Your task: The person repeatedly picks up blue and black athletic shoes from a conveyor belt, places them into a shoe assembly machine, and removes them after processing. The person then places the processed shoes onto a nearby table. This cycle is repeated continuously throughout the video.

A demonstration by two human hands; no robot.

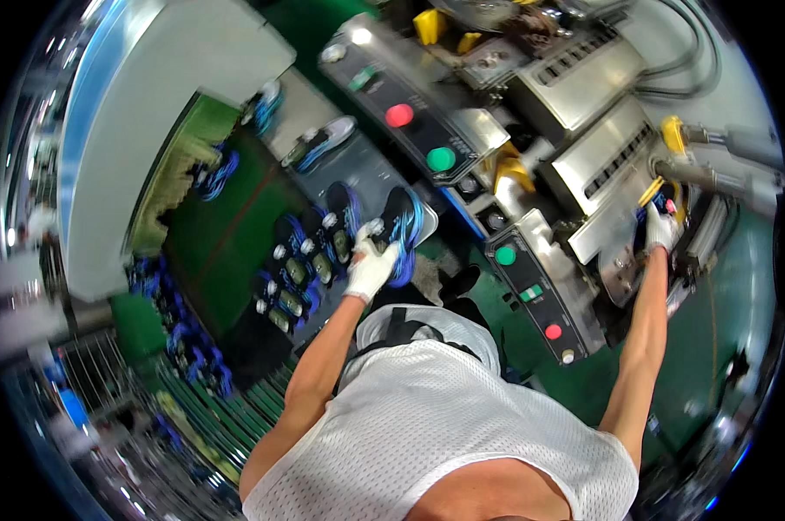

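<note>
A grey tray beside the machine carries a row of black-and-blue shoes.

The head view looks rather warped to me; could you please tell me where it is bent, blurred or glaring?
In the head view, fisheye bending curves the machine and the white panel toward the rim; the lower-left edge smears into blur; glare spots sit on the control panel near its top; the gloved left hand on a blue shoe is fairly sharp, the gloved right hand softer.
</note>
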